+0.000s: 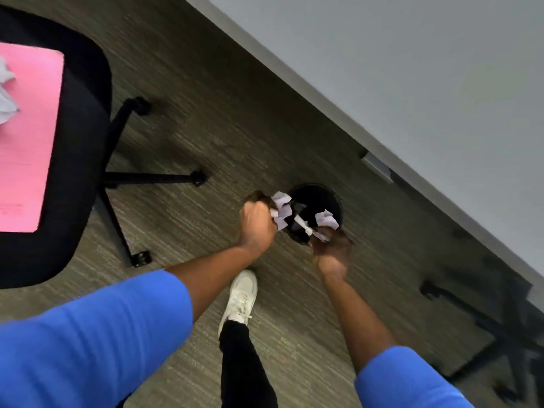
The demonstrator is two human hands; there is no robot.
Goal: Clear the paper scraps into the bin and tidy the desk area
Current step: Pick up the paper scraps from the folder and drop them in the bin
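Both hands over a round black bin point(321, 201) on the grey carpet point(206, 113), near the desk edge point(323, 104); left hand point(256, 222) fisted tight around white paper scraps point(281, 212) at the bin's left rim; right hand point(332, 248) blurred, finger state not clear, more scraps point(325, 220) just above it over the bin mouth. Further left, a black office chair point(79, 160) bearing a pink sheet point(28, 136) with crumpled white paper point(6, 95) on top; white shoe point(241, 295) below the hands.
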